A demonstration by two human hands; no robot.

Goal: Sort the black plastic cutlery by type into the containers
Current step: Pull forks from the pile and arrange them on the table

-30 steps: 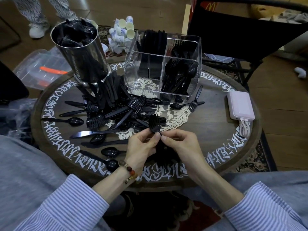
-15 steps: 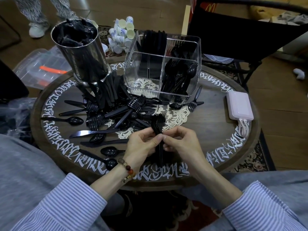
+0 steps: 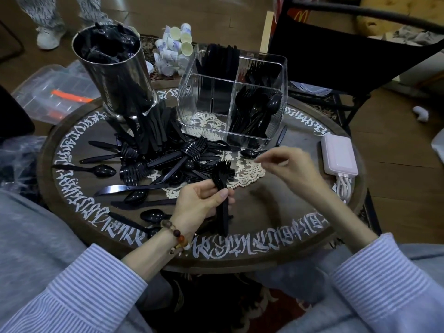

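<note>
Gripping a bunch of black forks (image 3: 222, 186) by the handles, tines up, the left hand (image 3: 201, 203) holds them over the round table (image 3: 276, 212). The right hand (image 3: 290, 164) hovers near the clear divided container (image 3: 234, 97), fingers loosely bent and holding nothing, beside the loose cutlery pile (image 3: 168, 159).

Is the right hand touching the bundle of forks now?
Apart. In the head view the right hand hovers over the table, bare tabletop between it and the bundle of forks held by the left hand.

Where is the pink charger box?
In the head view, the pink charger box lies on the table's right edge, right of the clear container.
</note>
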